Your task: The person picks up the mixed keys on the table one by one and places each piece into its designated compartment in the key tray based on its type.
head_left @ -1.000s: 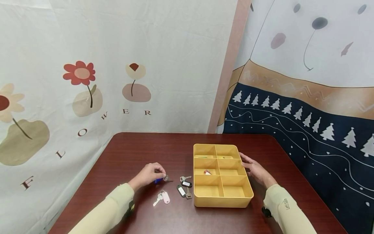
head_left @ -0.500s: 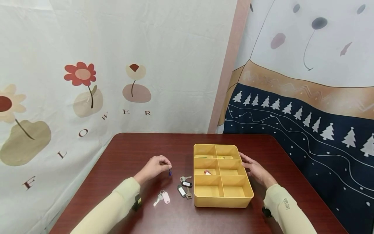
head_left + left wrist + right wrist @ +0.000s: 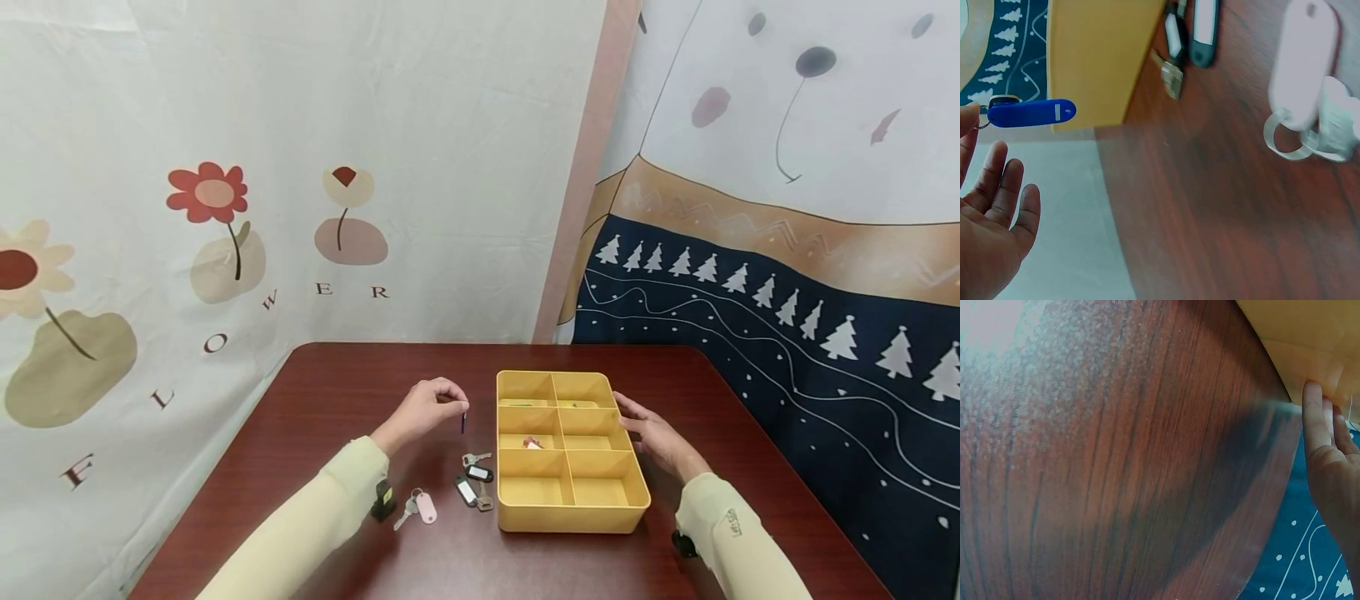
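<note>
My left hand (image 3: pixel 427 410) pinches the ring of a blue key tag (image 3: pixel 1032 114), which hangs above the table just left of the yellow box. A key on that ring is mostly hidden behind the tag. The yellow divided box (image 3: pixel 573 521) has its right wall touched by the nearly straight fingers of my right hand (image 3: pixel 656 437). On the table left of the box lie two keys with black tags (image 3: pixel 466 490). Nearer the left sleeve is a key with a pale pink tag (image 3: pixel 425 507).
In the box's middle left compartment sits a small red and white item (image 3: pixel 532 443). The two back compartments show bits of green, largely hidden by dividers. A dark red-brown table (image 3: pixel 420 575) meets printed cloths at its back and sides.
Having lifted the blue key tag off the table, my left hand has carried it right and away from me, closer to the box. The right hand stays against the box.
</note>
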A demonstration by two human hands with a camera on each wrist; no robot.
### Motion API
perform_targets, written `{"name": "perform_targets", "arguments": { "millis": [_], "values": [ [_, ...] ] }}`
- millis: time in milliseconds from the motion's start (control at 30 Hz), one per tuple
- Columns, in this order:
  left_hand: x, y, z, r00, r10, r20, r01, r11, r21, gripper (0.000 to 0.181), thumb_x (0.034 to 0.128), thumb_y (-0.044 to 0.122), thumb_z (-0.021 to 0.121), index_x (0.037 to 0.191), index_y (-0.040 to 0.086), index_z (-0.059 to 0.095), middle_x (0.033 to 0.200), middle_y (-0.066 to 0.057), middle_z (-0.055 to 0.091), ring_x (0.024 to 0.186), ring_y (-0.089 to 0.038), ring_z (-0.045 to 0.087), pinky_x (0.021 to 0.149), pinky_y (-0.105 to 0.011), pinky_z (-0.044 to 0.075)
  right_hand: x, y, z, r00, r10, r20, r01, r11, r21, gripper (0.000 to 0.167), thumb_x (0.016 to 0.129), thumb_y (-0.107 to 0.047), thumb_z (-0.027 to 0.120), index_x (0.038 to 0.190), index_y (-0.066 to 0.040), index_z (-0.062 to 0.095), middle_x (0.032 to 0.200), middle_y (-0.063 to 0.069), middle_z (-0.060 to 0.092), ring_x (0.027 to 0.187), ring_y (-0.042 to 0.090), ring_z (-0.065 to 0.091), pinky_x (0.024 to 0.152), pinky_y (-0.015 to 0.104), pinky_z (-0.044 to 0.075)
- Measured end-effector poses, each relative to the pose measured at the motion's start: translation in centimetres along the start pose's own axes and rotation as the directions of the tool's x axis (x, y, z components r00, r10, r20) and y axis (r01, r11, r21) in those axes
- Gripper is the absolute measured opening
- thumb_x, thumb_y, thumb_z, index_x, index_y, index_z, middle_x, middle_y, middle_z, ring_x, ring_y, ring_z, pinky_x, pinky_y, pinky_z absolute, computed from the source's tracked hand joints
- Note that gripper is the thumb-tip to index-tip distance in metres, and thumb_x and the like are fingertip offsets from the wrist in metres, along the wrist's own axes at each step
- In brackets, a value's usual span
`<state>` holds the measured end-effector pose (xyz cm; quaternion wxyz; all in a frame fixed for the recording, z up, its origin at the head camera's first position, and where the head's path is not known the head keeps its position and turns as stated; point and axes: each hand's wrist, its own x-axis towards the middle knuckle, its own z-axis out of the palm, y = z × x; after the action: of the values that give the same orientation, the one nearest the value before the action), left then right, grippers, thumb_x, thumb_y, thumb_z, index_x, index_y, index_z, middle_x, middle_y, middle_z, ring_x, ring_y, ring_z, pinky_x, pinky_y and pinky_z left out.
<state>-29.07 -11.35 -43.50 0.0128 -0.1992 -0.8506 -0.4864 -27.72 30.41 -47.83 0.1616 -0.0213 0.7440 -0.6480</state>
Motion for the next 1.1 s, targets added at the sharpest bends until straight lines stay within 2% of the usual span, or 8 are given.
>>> {"name": "perform_targets", "arguments": {
  "millis": [200, 467, 667, 833, 1100],
  "values": [
    [1.2, 1.9, 0.6, 1.000, 0.020, -0.004, -0.020, 0.999, -0.025, 0.004, 0.0886, 0.014, 0.073, 0.087, 0.011, 0.072, 0.093, 0.002, 0.065, 0.085, -0.014, 0.061, 0.076, -0.031, 0.049, 0.0, -0.1, 0.1, 1.000, 0.004, -0.005, -0.004, 1.000, -0.001, 0.059, 0.108, -0.017, 0.039, 0.160, -0.016, 0.012, 0.162, 0.019, 0.013, 0.140, 0.043, 0.030, 0.106, 0.053, 0.038],
    [2.7, 3.8, 1.8, 0.999, 0.032, 0.000, -0.032, 0.998, -0.049, 0.007, 0.0892, 0.015, 0.073, 0.090, 0.009, 0.073, 0.093, 0.002, 0.065, 0.085, -0.013, 0.061, 0.077, -0.031, 0.050, 0.0, 0.0, 0.1, 1.000, 0.005, -0.008, -0.005, 1.000, 0.000, 0.058, 0.108, -0.017, 0.039, 0.160, -0.017, 0.013, 0.162, 0.019, 0.014, 0.140, 0.043, 0.030, 0.106, 0.055, 0.037],
    [3.7, 5.2, 3.1, 0.998, 0.067, 0.021, -0.065, 0.996, -0.061, 0.003, 0.0890, 0.012, 0.072, 0.089, 0.009, 0.074, 0.093, 0.001, 0.065, 0.082, -0.012, 0.061, 0.073, -0.029, 0.049, 0.1, 0.1, 0.0, 1.000, -0.001, -0.006, 0.001, 1.000, -0.002, 0.058, 0.108, -0.018, 0.039, 0.160, -0.017, 0.014, 0.163, 0.018, 0.014, 0.140, 0.043, 0.030, 0.106, 0.054, 0.037],
    [4.5, 6.1, 4.5, 0.995, 0.089, 0.044, -0.087, 0.995, -0.040, 0.004, 0.0899, 0.013, 0.071, 0.089, 0.010, 0.075, 0.094, 0.001, 0.065, 0.084, -0.016, 0.060, 0.073, -0.028, 0.049, 0.1, 0.2, 0.0, 1.000, -0.011, -0.002, 0.011, 1.000, -0.005, 0.059, 0.108, -0.017, 0.039, 0.160, -0.017, 0.013, 0.162, 0.019, 0.016, 0.140, 0.043, 0.032, 0.105, 0.053, 0.039],
    [5.5, 7.9, 6.7, 0.994, 0.072, 0.081, -0.068, 0.996, -0.053, 0.007, 0.0910, 0.015, 0.072, 0.091, 0.009, 0.075, 0.095, 0.002, 0.065, 0.091, -0.021, 0.060, 0.073, -0.028, 0.049, 0.1, 0.2, 0.1, 1.000, -0.008, -0.001, 0.008, 1.000, 0.003, 0.059, 0.108, -0.017, 0.040, 0.160, -0.016, 0.014, 0.160, 0.020, 0.019, 0.139, 0.042, 0.033, 0.105, 0.053, 0.039]
  ]
}}
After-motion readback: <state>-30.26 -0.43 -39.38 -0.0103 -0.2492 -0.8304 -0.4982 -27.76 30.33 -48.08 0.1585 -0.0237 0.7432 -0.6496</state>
